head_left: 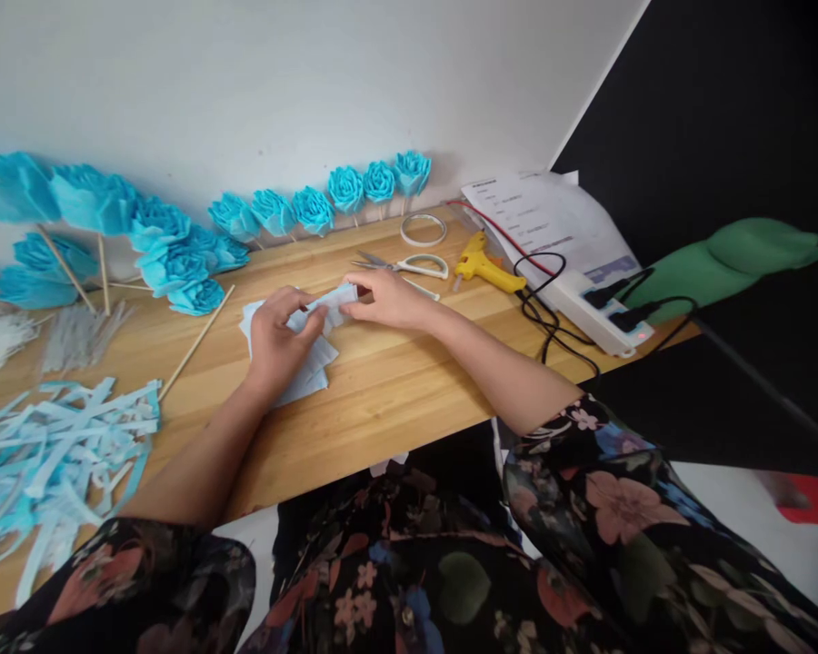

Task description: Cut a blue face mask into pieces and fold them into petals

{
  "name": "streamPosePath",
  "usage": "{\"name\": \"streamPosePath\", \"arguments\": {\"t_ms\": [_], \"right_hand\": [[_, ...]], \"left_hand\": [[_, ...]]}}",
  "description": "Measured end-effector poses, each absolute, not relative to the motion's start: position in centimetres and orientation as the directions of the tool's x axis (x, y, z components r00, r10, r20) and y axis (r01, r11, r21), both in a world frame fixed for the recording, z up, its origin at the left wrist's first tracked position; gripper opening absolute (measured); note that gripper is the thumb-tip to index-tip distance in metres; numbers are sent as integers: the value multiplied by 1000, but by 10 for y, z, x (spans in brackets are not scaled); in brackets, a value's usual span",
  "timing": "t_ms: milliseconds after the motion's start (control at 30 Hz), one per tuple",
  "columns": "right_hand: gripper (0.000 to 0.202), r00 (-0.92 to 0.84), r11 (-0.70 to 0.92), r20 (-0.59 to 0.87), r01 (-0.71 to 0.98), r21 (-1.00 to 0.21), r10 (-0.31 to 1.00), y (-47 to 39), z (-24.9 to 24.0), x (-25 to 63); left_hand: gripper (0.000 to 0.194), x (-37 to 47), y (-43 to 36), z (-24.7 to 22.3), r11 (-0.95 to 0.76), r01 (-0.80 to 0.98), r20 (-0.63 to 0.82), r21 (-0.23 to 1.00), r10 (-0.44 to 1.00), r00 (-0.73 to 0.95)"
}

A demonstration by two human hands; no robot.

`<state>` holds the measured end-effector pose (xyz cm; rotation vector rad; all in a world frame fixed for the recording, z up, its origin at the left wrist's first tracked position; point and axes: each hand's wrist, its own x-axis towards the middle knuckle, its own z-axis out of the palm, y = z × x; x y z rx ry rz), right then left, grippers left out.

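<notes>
A small, pale blue folded paper piece [335, 298] is stretched between my two hands, just above the wooden table. My left hand [283, 338] pinches its left end between thumb and fingers. At the other end, the thumb and fingers of my right hand [385, 298] close on the same piece. Beneath and beside my left hand lies a stack of pale blue paper sheets [306, 381], partly hidden by that hand. White-handled scissors [423, 265] lie on the table just beyond my right hand.
Several blue paper flowers [346, 189] line the wall. Paper strips [68, 454] and a thin stick [197, 341] are at left. A tape roll [423, 230], yellow glue gun [485, 265], power strip [603, 313] with black cables and printed sheets [552, 218] are at right.
</notes>
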<state>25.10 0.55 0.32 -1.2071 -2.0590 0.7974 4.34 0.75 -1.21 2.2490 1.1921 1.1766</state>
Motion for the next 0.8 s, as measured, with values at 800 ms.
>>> {"name": "streamPosePath", "arguments": {"t_ms": [800], "right_hand": [[32,-343,591,483,404,-698,805,-1,3,248]], "left_hand": [[27,45,2,-14,-448,297,347,843,876,336]]}}
